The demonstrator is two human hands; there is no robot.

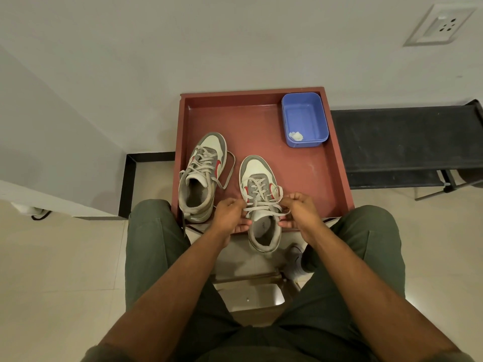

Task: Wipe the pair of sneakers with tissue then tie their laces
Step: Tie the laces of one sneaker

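Left hand (230, 214) and right hand (298, 209) each pinch a lace end (264, 208) of the sneaker (261, 199) between them. Second sneaker (201, 176) sits beyond the left hand, untied. Pull both ends evenly, keeping tension.

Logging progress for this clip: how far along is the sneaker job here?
Wiping looks finished: a crumpled tissue lies in the blue tub, and neither hand holds one. In hand: the left hand and right hand each grip a lace end on the right sneaker, no bow formed yet. Left to do: finish that knot, then the left sneaker, whose laces trail loose on the red tray.
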